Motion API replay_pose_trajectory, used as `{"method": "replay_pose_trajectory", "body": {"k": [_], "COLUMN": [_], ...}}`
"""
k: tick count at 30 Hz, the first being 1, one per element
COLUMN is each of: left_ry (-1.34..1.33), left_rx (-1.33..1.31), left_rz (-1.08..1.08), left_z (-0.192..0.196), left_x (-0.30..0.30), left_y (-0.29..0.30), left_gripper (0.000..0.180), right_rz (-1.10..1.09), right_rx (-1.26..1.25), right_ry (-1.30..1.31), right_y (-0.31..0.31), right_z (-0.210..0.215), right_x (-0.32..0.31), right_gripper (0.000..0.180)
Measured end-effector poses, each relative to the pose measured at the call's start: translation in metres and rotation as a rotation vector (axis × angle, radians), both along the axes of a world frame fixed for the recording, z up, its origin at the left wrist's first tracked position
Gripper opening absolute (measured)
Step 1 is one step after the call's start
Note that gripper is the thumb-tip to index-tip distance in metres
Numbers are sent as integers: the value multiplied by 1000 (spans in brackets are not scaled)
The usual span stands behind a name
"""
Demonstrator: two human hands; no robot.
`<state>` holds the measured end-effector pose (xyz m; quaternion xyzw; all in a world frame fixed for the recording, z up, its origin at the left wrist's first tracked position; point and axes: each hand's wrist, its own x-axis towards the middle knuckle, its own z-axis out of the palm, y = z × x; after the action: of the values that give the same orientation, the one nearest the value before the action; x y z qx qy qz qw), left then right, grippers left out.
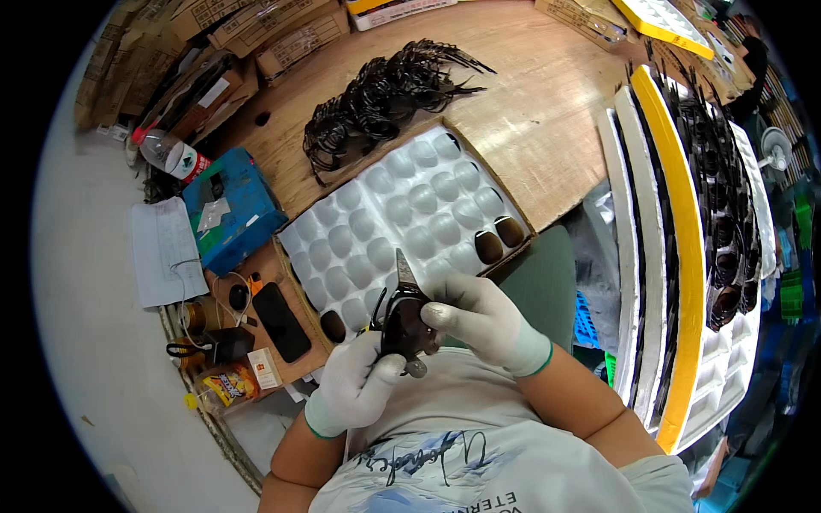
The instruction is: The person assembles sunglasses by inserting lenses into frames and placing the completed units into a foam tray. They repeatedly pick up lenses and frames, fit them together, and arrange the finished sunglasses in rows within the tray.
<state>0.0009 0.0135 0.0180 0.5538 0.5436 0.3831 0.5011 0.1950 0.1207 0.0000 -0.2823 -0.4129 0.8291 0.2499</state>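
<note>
A dark pair of sunglasses is between my two white-gloved hands, tilted, with one temple pointing away from me. My left hand pinches its lower left part, thumb on the dark lens. My right hand grips the other side, with its thumb pressed on the front. Just beyond is a shallow cardboard box lined with rows of pale, film-covered lenses. Several dark brown lenses show at its right corner and near edge. Behind the box lies a heap of dark glasses frames.
White foam trays with a yellow one stand stacked at right, loaded with dark glasses. At left are a blue box, a black phone, a snack bag and a plastic bottle. Flattened cartons fill the far left.
</note>
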Motion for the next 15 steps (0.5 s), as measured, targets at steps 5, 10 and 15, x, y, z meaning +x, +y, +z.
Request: {"method": "replay_pose_trajectory", "body": {"k": [5,10,15], "left_ry": [50,111,-32], "left_rx": [-24,13,-177], "left_rz": [37,123,154], "left_z": [9,3,-4], "left_x": [-4,3,9], "left_y": [-9,-10,-3], "left_gripper": [33,36,36], "right_rz": [155,162,130], "right_rx": [41,33,140], "right_ry": [-13,-102,-219], "right_y": [2,3,5], "right_z": [-3,-2,1], "right_x": [-2,-2,5], "right_gripper": [37,38,35]}}
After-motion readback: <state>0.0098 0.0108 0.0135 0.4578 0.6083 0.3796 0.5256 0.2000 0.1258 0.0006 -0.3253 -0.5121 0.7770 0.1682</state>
